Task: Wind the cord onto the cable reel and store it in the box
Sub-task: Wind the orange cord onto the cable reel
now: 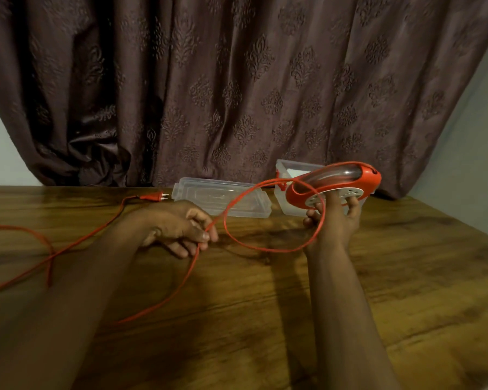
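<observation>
Forearms reach over the desk [265, 319]: left hand [178, 229] pinches the red cord [181, 280], right hand [333, 218] fingers grip the raised cable reel [335, 184]; winding looks barely begun, open box [286, 204] still waiting.

1. The cable reel [333, 184] hides most of the clear box [289, 175] behind it; only the box's left part shows.
2. The red cord [181, 282] runs off the picture's left edge, so its far length cannot be traced.
3. The right hand [333, 220] has its fingertips hidden against the reel's underside.
4. Both forearms are cut off by the near edge.
</observation>
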